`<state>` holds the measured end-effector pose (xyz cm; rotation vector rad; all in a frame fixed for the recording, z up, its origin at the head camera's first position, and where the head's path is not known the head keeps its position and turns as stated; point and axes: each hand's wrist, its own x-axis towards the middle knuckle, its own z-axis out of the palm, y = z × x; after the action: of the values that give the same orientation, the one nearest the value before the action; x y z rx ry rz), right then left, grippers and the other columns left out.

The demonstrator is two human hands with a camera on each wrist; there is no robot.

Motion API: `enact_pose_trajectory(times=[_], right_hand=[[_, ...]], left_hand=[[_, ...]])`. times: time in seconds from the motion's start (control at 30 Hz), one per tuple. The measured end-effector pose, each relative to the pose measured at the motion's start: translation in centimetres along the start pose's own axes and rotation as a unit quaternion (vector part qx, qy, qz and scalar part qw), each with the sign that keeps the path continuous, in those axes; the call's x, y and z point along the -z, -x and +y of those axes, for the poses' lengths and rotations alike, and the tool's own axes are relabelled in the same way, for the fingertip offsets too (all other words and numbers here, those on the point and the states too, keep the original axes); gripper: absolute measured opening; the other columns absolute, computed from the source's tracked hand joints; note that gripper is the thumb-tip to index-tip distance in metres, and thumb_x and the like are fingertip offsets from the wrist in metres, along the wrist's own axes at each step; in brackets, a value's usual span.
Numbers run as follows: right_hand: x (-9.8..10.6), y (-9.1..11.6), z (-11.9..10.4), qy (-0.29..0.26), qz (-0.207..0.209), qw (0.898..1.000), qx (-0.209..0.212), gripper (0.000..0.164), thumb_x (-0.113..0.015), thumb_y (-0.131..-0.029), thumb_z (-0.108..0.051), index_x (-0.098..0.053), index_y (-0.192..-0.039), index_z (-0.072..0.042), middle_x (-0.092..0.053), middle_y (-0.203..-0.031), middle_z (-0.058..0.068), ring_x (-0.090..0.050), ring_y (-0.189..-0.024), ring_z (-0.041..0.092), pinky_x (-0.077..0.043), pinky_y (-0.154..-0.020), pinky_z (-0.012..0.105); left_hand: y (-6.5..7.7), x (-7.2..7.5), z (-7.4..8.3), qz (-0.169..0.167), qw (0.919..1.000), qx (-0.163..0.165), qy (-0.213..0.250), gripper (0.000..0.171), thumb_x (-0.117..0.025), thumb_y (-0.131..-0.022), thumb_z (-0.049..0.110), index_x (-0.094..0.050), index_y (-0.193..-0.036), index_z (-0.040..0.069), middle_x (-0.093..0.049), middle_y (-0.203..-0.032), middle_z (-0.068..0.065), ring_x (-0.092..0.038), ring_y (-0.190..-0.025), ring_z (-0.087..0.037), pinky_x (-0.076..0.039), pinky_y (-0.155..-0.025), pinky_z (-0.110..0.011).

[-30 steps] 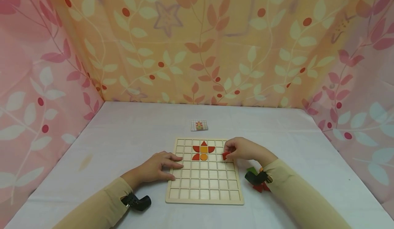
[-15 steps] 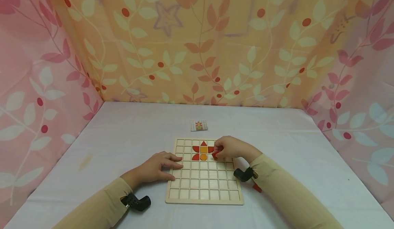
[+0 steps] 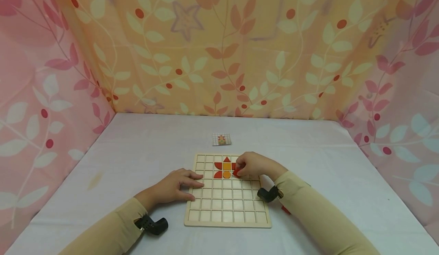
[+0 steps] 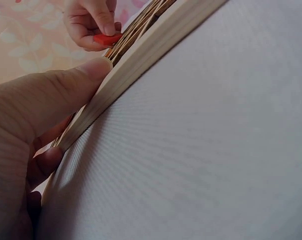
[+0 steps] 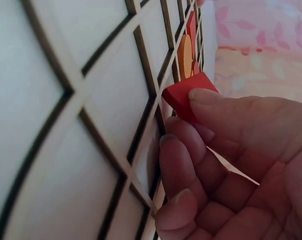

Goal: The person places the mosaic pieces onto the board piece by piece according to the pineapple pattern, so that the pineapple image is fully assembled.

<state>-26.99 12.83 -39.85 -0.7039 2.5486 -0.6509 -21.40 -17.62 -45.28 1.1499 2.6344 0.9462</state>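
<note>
With thumb against fingertips, my right grip (image 3: 255, 165) pinches a small, thick red block (image 5: 183, 95), holding it tilted over the pale wooden board (image 3: 227, 204), which is divided into square cells by ridges. The block is just to the right of a flat orange circle (image 3: 226, 175); whether its lower edge touches the board I cannot tell. My left grip (image 3: 171, 186) holds nothing in a pinch: its fingers are spread and relaxed, resting on the board's left border, with the thumb touching the edge nearer me. Near the far side of the board, a red triangle (image 3: 227, 159) sits above a yellow-orange square (image 3: 227, 166). A red quarter-round piece (image 3: 218, 165) is beside the square on the left, and another red piece (image 3: 233, 166) on its right is partly hidden by my fingers. Below the square is the orange circle, with a red curved-edged tile (image 3: 218, 175) just to its left. The board lies on a white cloth-covered surface (image 3: 308, 148). Beyond it lies a small white card (image 3: 221, 139) printed with a grid and a coloured figure. A loose red piece (image 3: 285, 210) shows beside my beige right sleeve (image 3: 319, 209), near the board's right edge.
</note>
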Motion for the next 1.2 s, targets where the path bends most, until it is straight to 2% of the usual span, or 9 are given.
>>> enact_pose_trajectory(times=[0.3, 0.53, 0.93, 1.2], right_hand=[[-0.27, -0.34, 0.01, -0.021, 0.009, 1.0, 0.003, 0.013, -0.069, -0.078, -0.007, -0.059, -0.073, -0.013, -0.053, -0.065, -0.004, -0.047, -0.062, 0.012, -0.039, -0.057, 0.027], [-0.39, -0.49, -0.23, -0.027, 0.012, 1.0, -0.006, 0.012, -0.069, -0.079, -0.01, -0.06, -0.073, -0.013, -0.055, -0.065, -0.004, -0.048, -0.062, 0.012, -0.04, -0.059, 0.026], [-0.59, -0.7, -0.68, -0.046, 0.017, 0.998, 0.039, 0.015, -0.073, -0.075, -0.007, -0.064, -0.086, -0.012, -0.051, -0.065, -0.002, -0.047, -0.062, 0.012, -0.039, -0.058, 0.027], [-0.74, -0.61, -0.74, -0.039, 0.016, 0.999, 0.023, 0.013, -0.073, -0.075, -0.008, -0.065, -0.082, -0.015, -0.051, -0.064, -0.002, -0.046, -0.063, 0.013, -0.038, -0.06, 0.028]], left_hand=[[-0.02, -0.03, 0.06, -0.001, 1.0, 0.005, 0.005, 0.045, -0.069, -0.074, 0.05, -0.063, -0.116, 0.034, -0.05, -0.13, 0.012, -0.042, -0.119, -0.011, -0.03, -0.095, -0.047], [-0.03, -0.03, -0.06, 0.0, 1.0, 0.0, 0.001, 0.046, -0.069, -0.073, 0.049, -0.063, -0.116, 0.034, -0.051, -0.13, 0.012, -0.042, -0.119, -0.012, -0.03, -0.095, -0.047], [-0.06, -0.05, -0.21, 0.001, 1.0, -0.003, 0.002, 0.045, -0.069, -0.074, 0.05, -0.063, -0.116, 0.034, -0.05, -0.13, 0.012, -0.042, -0.118, -0.011, -0.03, -0.094, -0.047], [-0.04, -0.04, -0.17, 0.0, 1.0, -0.001, 0.003, 0.046, -0.069, -0.074, 0.049, -0.063, -0.116, 0.034, -0.05, -0.13, 0.012, -0.042, -0.118, -0.011, -0.03, -0.094, -0.047]])
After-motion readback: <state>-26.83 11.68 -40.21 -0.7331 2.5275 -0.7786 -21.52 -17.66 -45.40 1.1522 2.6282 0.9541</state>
